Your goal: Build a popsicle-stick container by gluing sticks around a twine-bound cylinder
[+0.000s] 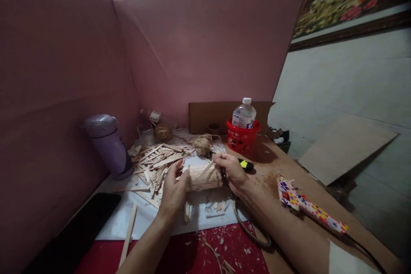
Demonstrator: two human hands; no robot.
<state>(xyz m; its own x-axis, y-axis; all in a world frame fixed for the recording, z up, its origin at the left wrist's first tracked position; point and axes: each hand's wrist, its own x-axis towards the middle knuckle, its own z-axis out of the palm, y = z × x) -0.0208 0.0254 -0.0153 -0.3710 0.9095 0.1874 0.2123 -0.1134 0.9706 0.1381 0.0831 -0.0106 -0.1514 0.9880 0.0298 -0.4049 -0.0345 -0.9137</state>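
My left hand (175,188) grips the left end of a small cylinder made of wooden sticks (204,178), fingers curled round it. My right hand (231,171) is closed on the cylinder's right end and pinches a thin wooden stick (205,170) that lies slanted across its top. The cylinder hovers just over a white sheet (128,216). A heap of loose wooden sticks (157,160) lies left of it.
A purple tumbler (107,143) stands at left, a black phone (77,233) near the front left. Twine balls (202,144) sit behind the hands. A red basket (242,137) holds a water bottle (244,113). A flowered glue gun (305,205) lies right. Pink boards wall the back.
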